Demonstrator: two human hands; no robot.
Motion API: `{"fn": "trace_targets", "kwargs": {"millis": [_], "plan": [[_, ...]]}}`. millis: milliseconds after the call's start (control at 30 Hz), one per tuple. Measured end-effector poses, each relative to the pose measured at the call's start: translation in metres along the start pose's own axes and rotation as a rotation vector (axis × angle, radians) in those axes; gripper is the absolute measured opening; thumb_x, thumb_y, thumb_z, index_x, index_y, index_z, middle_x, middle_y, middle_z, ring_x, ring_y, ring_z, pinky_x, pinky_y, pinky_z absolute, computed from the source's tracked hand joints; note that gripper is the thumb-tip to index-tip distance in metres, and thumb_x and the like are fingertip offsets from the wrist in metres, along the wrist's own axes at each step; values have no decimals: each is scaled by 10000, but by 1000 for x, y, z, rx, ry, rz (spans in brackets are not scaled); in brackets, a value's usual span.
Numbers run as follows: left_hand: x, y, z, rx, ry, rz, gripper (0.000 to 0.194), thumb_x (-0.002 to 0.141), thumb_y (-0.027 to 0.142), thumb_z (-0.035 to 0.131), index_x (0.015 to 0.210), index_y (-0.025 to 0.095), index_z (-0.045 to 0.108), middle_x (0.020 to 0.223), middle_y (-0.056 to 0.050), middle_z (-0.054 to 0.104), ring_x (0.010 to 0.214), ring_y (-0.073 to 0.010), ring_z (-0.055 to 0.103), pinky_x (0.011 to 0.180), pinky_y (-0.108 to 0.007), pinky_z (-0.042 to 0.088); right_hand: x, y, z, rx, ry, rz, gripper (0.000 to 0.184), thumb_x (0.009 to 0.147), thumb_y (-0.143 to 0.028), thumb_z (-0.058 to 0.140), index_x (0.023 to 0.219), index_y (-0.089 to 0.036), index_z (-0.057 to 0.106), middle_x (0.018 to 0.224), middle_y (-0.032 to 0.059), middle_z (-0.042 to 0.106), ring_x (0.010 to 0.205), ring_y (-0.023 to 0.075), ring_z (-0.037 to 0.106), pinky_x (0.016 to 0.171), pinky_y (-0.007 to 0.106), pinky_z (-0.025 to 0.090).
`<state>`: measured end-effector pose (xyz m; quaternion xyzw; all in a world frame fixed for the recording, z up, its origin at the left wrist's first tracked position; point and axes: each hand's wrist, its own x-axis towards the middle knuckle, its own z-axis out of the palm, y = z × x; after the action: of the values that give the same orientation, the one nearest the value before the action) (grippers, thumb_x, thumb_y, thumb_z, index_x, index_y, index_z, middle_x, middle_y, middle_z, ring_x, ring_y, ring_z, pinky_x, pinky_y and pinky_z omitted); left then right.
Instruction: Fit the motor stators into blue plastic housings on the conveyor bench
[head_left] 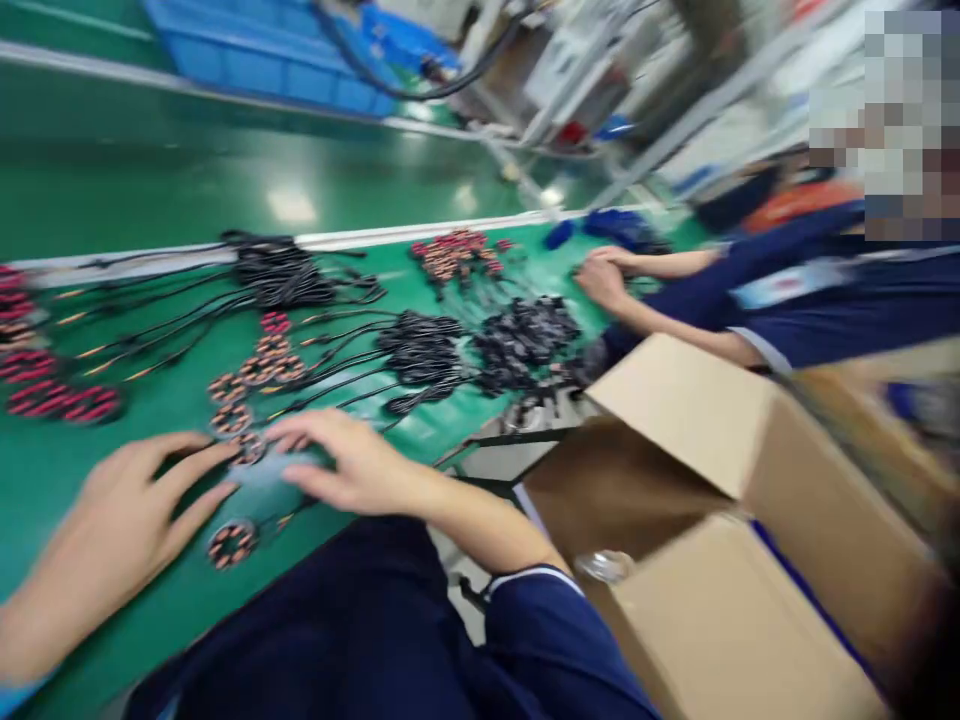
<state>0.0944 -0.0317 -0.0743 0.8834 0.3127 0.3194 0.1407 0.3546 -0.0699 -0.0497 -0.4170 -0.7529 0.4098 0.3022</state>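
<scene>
Both my hands rest on the green table (150, 320) over a row of small round copper-wound coils with black leads. My left hand (142, 510) lies flat with its fingers stretched toward a coil (232, 543) at the near end of the row. My right hand (352, 462) is spread palm down across the same row, its fingertips touching a coil (247, 447). Neither hand grips anything. The picture is smeared by motion.
More coils with black cable bundles (420, 355) and red-wound coils (56, 395) cover the table. An open cardboard box (720, 560) stands at my right knee. A co-worker in dark blue sits at the right, hands (604, 275) on the table. Blue crates (255, 55) stand behind.
</scene>
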Motion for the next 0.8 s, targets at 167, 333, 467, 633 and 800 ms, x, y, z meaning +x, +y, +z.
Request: {"fn": "trace_targets", "kwargs": {"millis": [167, 333, 467, 633, 800], "plan": [[-6, 5, -1, 205, -266, -124, 276, 975, 414, 607, 1176, 230, 645, 1217, -120, 639, 1090, -299, 626, 899, -455, 537, 9, 12, -8, -143, 24, -80, 485, 887, -242, 768, 1323, -223, 556, 1289, 91, 645, 1186, 244, 592, 1041, 429, 467], [0, 14, 2, 65, -253, -78, 147, 998, 332, 587, 1076, 209, 606, 1204, -87, 686, 1116, -238, 651, 957, -398, 526, 23, 14, -2, -309, 2, -159, 526, 847, -174, 799, 1313, -192, 555, 1284, 97, 649, 1179, 269, 581, 1042, 455, 448], [0, 15, -1, -47, -181, -84, 164, 965, 290, 646, 1062, 197, 554, 1161, -78, 712, 1074, -209, 685, 932, -358, 551, 26, 13, -9, -299, -61, -138, 491, 861, -105, 745, 1315, -164, 567, 1171, 83, 682, 1048, 239, 623, 969, 415, 494], [1, 14, -4, -111, -125, -39, 248, 930, 244, 705, 1081, 199, 513, 1172, -86, 715, 1107, -205, 690, 927, -356, 570, 22, 8, -18, 82, -199, -7, 553, 890, -116, 666, 1407, -211, 494, 1105, 27, 682, 794, 120, 603, 757, 265, 528], [0, 16, -6, -143, -137, -22, 295, 910, 213, 724, 1098, 184, 498, 1152, -99, 711, 1093, -200, 689, 929, -353, 567, 21, 12, -16, 345, -225, 115, 375, 977, -178, 532, 1350, -172, 495, 954, 14, 693, 812, 126, 634, 751, 268, 508]]}}
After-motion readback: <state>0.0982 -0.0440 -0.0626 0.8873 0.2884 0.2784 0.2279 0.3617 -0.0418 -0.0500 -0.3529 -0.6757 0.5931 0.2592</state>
